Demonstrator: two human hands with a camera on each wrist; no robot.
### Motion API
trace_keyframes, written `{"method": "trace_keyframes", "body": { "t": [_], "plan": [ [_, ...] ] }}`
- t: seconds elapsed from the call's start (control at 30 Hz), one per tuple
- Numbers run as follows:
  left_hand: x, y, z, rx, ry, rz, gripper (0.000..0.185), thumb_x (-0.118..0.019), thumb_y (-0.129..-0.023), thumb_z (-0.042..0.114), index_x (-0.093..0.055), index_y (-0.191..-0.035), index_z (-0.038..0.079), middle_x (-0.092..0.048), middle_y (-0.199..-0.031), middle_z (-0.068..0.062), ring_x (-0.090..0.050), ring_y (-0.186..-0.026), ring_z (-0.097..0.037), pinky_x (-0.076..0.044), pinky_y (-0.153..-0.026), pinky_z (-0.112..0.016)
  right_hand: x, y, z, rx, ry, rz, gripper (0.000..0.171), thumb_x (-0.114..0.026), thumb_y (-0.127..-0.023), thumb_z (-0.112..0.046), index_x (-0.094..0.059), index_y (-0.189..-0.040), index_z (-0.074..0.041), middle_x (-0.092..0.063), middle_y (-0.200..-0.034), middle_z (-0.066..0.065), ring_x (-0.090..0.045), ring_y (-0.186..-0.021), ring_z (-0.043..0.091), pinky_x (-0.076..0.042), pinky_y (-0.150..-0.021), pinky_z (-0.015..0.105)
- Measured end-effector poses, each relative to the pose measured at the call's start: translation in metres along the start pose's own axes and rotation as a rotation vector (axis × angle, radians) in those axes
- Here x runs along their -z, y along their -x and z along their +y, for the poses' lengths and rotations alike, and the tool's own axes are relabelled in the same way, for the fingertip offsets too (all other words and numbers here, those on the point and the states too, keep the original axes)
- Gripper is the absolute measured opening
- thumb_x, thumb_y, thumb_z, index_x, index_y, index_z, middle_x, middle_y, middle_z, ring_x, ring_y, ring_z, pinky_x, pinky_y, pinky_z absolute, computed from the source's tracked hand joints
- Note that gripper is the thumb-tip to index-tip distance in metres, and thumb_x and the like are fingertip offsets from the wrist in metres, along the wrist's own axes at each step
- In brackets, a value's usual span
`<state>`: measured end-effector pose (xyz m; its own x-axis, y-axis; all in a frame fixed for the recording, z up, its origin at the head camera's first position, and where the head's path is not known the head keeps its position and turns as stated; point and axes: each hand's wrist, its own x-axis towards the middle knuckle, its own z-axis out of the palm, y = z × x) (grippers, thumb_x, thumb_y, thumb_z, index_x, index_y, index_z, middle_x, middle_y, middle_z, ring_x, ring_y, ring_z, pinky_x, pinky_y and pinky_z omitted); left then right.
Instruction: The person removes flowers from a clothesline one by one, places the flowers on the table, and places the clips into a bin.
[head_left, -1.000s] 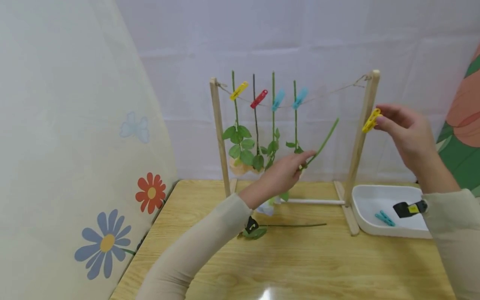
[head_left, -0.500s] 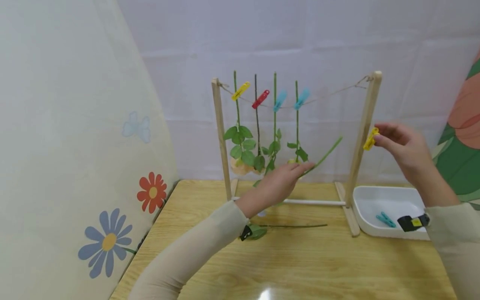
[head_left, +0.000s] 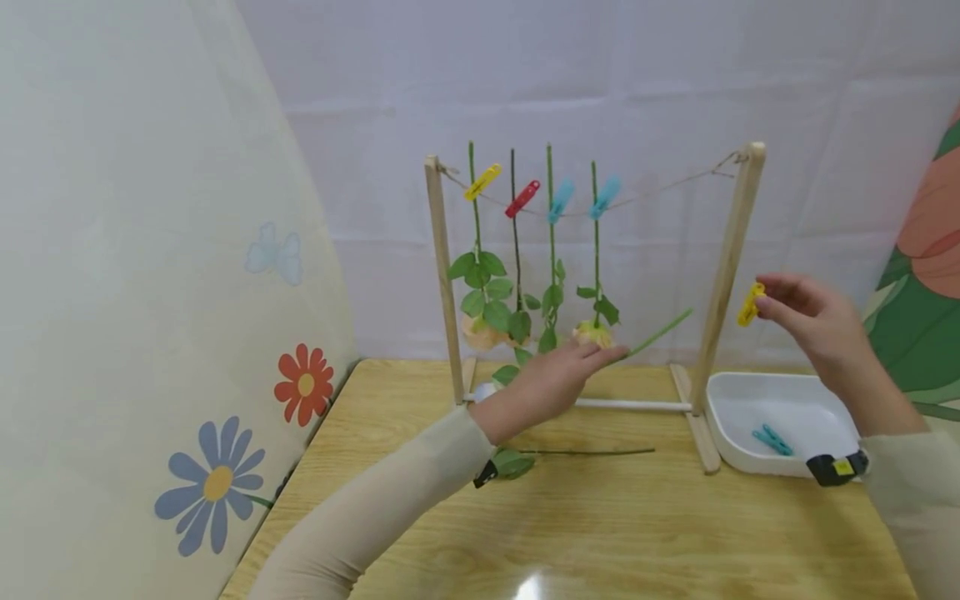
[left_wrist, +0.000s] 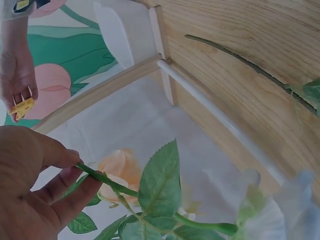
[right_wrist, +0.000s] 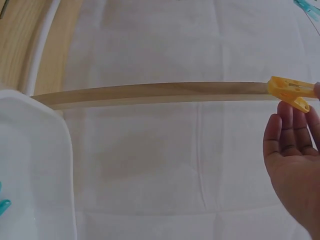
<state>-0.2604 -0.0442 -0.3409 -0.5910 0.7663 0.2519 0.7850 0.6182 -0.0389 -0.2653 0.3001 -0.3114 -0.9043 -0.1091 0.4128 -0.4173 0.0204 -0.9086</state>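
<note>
My left hand (head_left: 558, 375) pinches the green stem of a white flower (left_wrist: 267, 220) between thumb and fingers. The cut end of the stem (head_left: 663, 327) points up to the right; the leaves and pale bloom hang lower, mostly behind the hand in the head view. To the right of the wooden stand, my right hand (head_left: 825, 333) holds a yellow clothespin (head_left: 750, 305) by thumb and fingertips. Left of centre on the twine (head_left: 660, 191), upside-down flowers hang from a yellow clip (head_left: 482, 182), a red clip (head_left: 522, 199) and two blue clips (head_left: 604, 197).
The stand's right post (head_left: 726, 275) rises between my hands, with a white crossbar (head_left: 637, 405) low down. Beside it sits a white tray (head_left: 787, 380) containing a teal clothespin (head_left: 772, 440). Another stem (head_left: 592, 452) with leaves lies on the wooden table (head_left: 600, 533).
Both hands have come down, the right one most, carrying the yellow clothespin. The stem in my left hand has tilted flatter, and the peach bloom behind that hand now shows.
</note>
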Motion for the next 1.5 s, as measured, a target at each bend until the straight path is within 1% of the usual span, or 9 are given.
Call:
{"method": "trace_keyframes", "body": {
  "t": [0.1, 0.2, 0.37, 0.53, 0.7, 0.9, 1.13, 1.43, 1.5],
  "plan": [
    [-0.003, 0.002, 0.000, -0.005, -0.011, -0.008, 0.080, -0.047, -0.084, -0.016, -0.024, -0.148, 0.027, -0.053, -0.130, 0.002, -0.059, -0.099, -0.015, -0.033, -0.039, -0.012, 0.003, 0.004, 0.005, -0.023, 0.091, 0.010, 0.032, -0.058, -0.091, -0.007, -0.055, -0.121, 0.000, -0.061, -0.098, -0.002, -0.059, -0.085, 0.009, -0.049, -0.075, 0.011],
    [-0.007, 0.005, 0.000, -0.033, -0.071, 0.003, 0.083, -0.049, -0.083, -0.015, -0.020, -0.149, 0.027, -0.054, -0.128, 0.003, -0.059, -0.092, -0.014, -0.033, -0.039, -0.012, 0.005, 0.007, 0.010, -0.046, 0.195, 0.022, 0.032, -0.058, -0.091, -0.011, -0.054, -0.122, -0.002, -0.060, -0.098, -0.005, -0.058, -0.086, 0.007, -0.048, -0.075, 0.010],
    [-0.014, 0.012, 0.001, -0.086, -0.169, -0.007, 0.087, -0.052, -0.083, -0.012, -0.013, -0.151, 0.026, -0.053, -0.120, 0.006, -0.052, -0.090, -0.011, -0.032, -0.040, -0.014, 0.007, 0.013, 0.017, -0.087, 0.293, 0.038, 0.033, -0.058, -0.092, -0.017, -0.054, -0.124, -0.006, -0.059, -0.098, -0.009, -0.058, -0.087, 0.007, -0.048, -0.075, 0.009],
    [-0.020, 0.017, 0.003, -0.120, -0.230, -0.034, 0.085, -0.053, -0.085, -0.011, -0.012, -0.151, 0.025, -0.049, -0.118, 0.007, -0.045, -0.092, -0.009, -0.033, -0.043, -0.016, 0.009, 0.017, 0.023, -0.130, 0.310, 0.050, 0.034, -0.058, -0.092, -0.020, -0.054, -0.124, -0.010, -0.059, -0.098, -0.011, -0.058, -0.087, 0.005, -0.047, -0.075, 0.009],
    [-0.023, 0.019, 0.006, -0.118, -0.290, -0.090, 0.089, -0.057, -0.084, -0.011, -0.010, -0.151, 0.025, -0.048, -0.121, 0.006, -0.045, -0.093, -0.012, -0.034, -0.041, -0.018, 0.011, 0.022, 0.028, -0.150, 0.349, 0.055, 0.035, -0.058, -0.092, -0.022, -0.053, -0.125, -0.009, -0.059, -0.097, -0.014, -0.058, -0.085, 0.001, -0.046, -0.075, 0.007],
    [-0.025, 0.021, 0.009, -0.111, -0.365, -0.138, 0.089, -0.059, -0.084, -0.008, -0.010, -0.151, 0.026, -0.049, -0.123, 0.006, -0.047, -0.090, -0.012, -0.032, -0.040, -0.018, 0.013, 0.027, 0.034, -0.152, 0.248, 0.054, 0.029, -0.058, -0.092, -0.017, -0.057, -0.121, -0.014, -0.059, -0.095, -0.012, -0.058, -0.084, 0.004, -0.046, -0.075, 0.007],
    [-0.034, 0.023, 0.010, -0.109, -0.356, -0.152, 0.086, -0.060, -0.086, -0.004, -0.011, -0.151, 0.023, -0.049, -0.128, 0.006, -0.048, -0.096, -0.011, -0.035, -0.044, -0.017, 0.016, 0.030, 0.040, -0.210, 0.353, 0.058, 0.036, -0.057, -0.093, -0.027, -0.053, -0.127, -0.015, -0.056, -0.098, -0.016, -0.057, -0.087, 0.001, -0.044, -0.075, 0.006],
    [-0.046, 0.023, 0.010, -0.101, -0.356, -0.198, 0.083, -0.062, -0.087, 0.002, -0.013, -0.151, 0.023, -0.049, -0.131, 0.006, -0.053, -0.099, -0.011, -0.042, -0.052, -0.017, 0.023, 0.037, 0.048, -0.230, 0.303, 0.071, 0.037, -0.058, -0.092, -0.024, -0.053, -0.127, -0.012, -0.056, -0.097, -0.016, -0.055, -0.087, -0.001, -0.046, -0.074, 0.007],
    [-0.050, 0.023, 0.010, -0.099, -0.359, -0.213, 0.082, -0.063, -0.087, 0.003, -0.015, -0.150, 0.023, -0.048, -0.133, 0.005, -0.054, -0.102, -0.012, -0.045, -0.055, -0.017, 0.024, 0.039, 0.049, -0.242, 0.301, 0.072, 0.035, -0.059, -0.092, -0.025, -0.054, -0.125, -0.015, -0.056, -0.097, -0.016, -0.055, -0.087, -0.002, -0.046, -0.074, 0.008]
  ]
}}
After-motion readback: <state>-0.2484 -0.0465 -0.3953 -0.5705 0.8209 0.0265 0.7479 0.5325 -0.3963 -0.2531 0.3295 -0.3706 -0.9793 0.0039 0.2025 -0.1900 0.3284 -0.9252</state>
